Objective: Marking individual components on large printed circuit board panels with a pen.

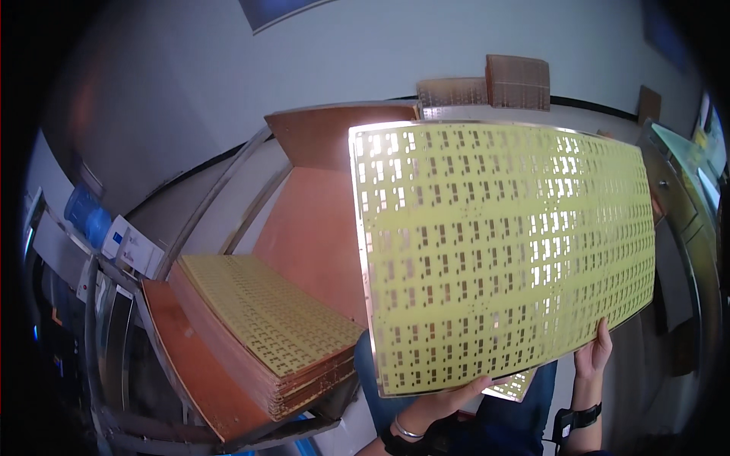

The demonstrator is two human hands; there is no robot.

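Observation:
A large yellow-green circuit board panel, covered in rows of small metallic rectangles, is held up tilted in front of me. At its lower edge my left hand is closed on it, the fingertips hidden behind or under the panel. Further right along that edge, my right hand grips it too, with one digit up against the face and the others out of sight. Bright reflections show on the panel's upper left and right of its middle. Part of another similar panel shows beneath it, over my lap.
To the left, a thick stack of similar panels lies on a reddish-brown board on a metal frame. Brown boards lean at the far wall. A blue water bottle stands far left; a wooden cabinet is at right.

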